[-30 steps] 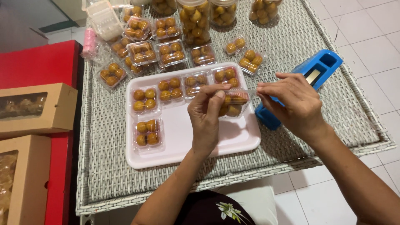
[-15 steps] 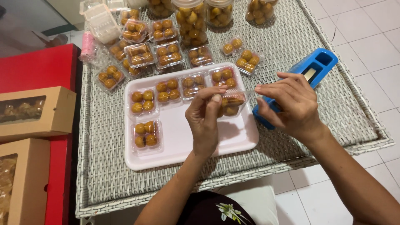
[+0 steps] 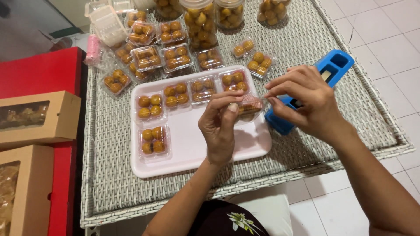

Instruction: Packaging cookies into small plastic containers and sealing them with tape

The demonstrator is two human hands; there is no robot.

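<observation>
**Both hands holding one small clear box over the pink tray**

Left hand [image 3: 218, 126] is pinching a small clear plastic box [image 3: 249, 107] of round golden pastries, thumb and fingers closed narrow on its left edge. Right hand [image 3: 306, 102] is gripping the same box from the right, fingertips closed on its upper right corner. The box is sitting at centre frame, raised over the right part of the pink tray [image 3: 197, 148].

Just behind the right hand, a blue tape dispenser [image 3: 332, 67] is lying on the woven grey table [image 3: 109, 175], right of centre.

On the tray, five filled boxes [image 3: 153, 140] are lying flat: four in a row along its upper edge, one lower left. More filled boxes [image 3: 175, 57] are clustering in the upper middle of the frame, with clear jars [image 3: 199, 19] of the same pastries along the top edge. Brown window cartons [image 3: 39, 116] are resting at the left edge on a red surface [image 3: 48, 72].
</observation>
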